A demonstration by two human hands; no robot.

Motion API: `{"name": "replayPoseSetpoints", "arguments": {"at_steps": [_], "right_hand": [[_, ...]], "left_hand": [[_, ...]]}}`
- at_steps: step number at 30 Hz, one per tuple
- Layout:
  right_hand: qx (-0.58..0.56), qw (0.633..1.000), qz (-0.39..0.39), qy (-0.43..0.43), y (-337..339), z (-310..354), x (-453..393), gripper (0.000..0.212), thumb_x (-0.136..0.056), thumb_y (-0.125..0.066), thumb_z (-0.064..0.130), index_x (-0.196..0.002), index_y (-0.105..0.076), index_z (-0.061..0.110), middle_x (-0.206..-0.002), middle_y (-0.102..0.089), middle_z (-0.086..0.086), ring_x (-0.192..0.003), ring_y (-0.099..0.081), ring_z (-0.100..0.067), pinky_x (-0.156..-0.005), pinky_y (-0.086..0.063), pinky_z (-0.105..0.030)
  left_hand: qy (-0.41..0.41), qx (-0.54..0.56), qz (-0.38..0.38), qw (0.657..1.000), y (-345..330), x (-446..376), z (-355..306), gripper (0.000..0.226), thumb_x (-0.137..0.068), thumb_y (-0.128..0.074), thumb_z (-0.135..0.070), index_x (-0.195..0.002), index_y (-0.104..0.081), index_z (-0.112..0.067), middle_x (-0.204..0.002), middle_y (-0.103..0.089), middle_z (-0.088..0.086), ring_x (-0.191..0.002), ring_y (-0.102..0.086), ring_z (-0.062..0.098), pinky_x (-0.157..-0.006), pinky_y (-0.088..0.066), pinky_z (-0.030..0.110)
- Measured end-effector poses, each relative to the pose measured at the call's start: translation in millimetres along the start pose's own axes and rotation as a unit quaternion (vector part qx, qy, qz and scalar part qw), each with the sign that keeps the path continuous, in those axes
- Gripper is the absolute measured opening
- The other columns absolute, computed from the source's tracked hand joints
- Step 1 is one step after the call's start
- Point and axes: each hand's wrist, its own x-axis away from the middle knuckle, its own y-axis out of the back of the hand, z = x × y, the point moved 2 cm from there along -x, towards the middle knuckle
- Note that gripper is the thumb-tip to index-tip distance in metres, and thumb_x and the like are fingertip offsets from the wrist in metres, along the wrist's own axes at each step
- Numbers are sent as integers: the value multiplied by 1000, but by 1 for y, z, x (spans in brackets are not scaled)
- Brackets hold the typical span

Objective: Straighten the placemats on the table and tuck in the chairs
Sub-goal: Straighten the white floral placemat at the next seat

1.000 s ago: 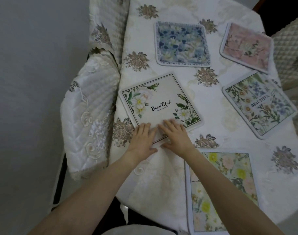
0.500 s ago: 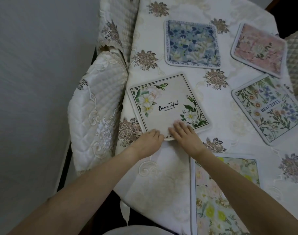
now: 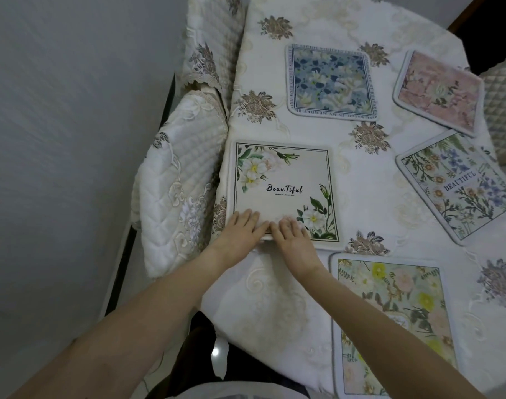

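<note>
A cream placemat [image 3: 285, 180] with white flowers and the word "Beautiful" lies square to the table's left edge. My left hand [image 3: 241, 230] and my right hand [image 3: 292, 236] rest flat side by side on its near edge, fingers spread, pressing on it. A blue floral placemat [image 3: 331, 82] lies beyond it. A pink placemat [image 3: 439, 92] and a wildflower placemat [image 3: 456, 185] sit skewed at the right. A yellow-flowered placemat [image 3: 390, 321] lies near me at the right.
The table wears a white embroidered cloth [image 3: 275, 306]. A white quilted chair [image 3: 174, 197] stands against the table's left side, another chair [image 3: 211, 53] beyond it. A quilted chair back [image 3: 502, 108] shows at the far right. A grey wall runs along the left.
The cream placemat has turned from a tilted position to lie square with the table edge. Both hands shifted along its near edge and now lie flat on it.
</note>
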Motion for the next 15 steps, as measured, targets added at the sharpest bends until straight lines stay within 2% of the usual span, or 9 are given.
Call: {"name": "replayPoseSetpoints", "arguments": {"at_steps": [9, 11, 13, 14, 15], "right_hand": [[-11, 1000, -6, 0, -15, 31, 21, 64, -95, -35, 2, -149, -2, 8, -156, -13, -24, -143, -7, -46, -114, -19, -57], [-27, 999, -20, -5, -15, 38, 26, 62, -96, -41, 5, -149, -11, 7, -154, -19, -27, -142, -12, -49, -112, -24, -58], [-30, 998, -57, -22, -13, 43, 30, 56, -94, -55, 17, -143, -33, 6, -145, -38, -29, -135, -29, -51, -103, -38, -60], [-38, 996, -73, -25, -14, 44, 31, 54, -94, -56, 23, -142, -36, 7, -144, -40, -28, -135, -31, -50, -101, -39, -61], [-46, 996, -68, -20, -16, 44, 31, 54, -97, -49, 25, -145, -30, 8, -148, -34, -27, -138, -24, -49, -105, -34, -60]], "left_hand": [[-5, 25, -11, 1000, -26, 29, 3, 52, -102, -23, -33, -149, -5, -17, -158, -6, 19, -145, -1, 36, -118, -6, 51], [-2, 19, -21, 1000, -29, 36, 2, 55, -101, -23, -38, -149, -4, -18, -159, -4, 18, -146, 1, 35, -117, -7, 53], [1, 8, -34, 999, -31, 42, 1, 58, -100, -21, -45, -149, -3, -19, -159, -1, 17, -146, 1, 35, -116, -9, 56], [3, 2, -36, 999, -31, 44, 0, 58, -100, -21, -44, -149, -2, -19, -159, 0, 17, -146, 2, 35, -116, -10, 57], [4, -5, -37, 999, -32, 45, -1, 56, -101, -22, -40, -149, -1, -18, -159, 2, 17, -145, 3, 35, -116, -11, 58]]}}
